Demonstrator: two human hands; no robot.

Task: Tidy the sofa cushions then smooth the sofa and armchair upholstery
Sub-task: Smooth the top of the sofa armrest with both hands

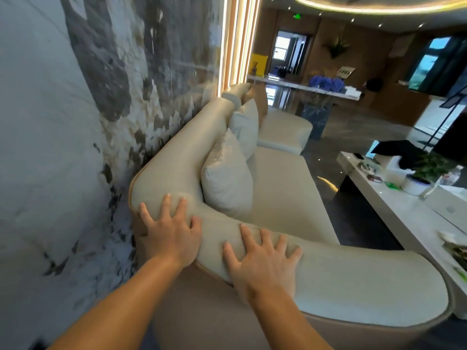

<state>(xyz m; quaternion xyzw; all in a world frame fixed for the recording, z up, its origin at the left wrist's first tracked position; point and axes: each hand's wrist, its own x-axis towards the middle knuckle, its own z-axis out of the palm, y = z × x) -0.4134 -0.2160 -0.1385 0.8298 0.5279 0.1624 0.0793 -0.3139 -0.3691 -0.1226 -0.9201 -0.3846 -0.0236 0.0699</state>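
A long cream sofa point(283, 188) runs along the marbled wall, seen from its near end. My left hand point(169, 231) lies flat with fingers spread on the padded corner where the backrest meets the near armrest. My right hand point(262, 261) presses flat, fingers apart, on top of the near armrest point(353, 286). Neither hand holds anything. Two pale cushions lean upright against the backrest: a nearer cushion point(226, 178) and a farther cushion point(245, 127). A cream armchair point(285, 130) stands beyond the sofa's far end.
The grey-white marbled wall point(75, 122) is close on the left. A low white coffee table point(394, 205) on the right carries a potted plant point(424, 173), a bottle and small items. A dark floor strip separates sofa and table. A counter with blue flowers point(326, 83) stands at the back.
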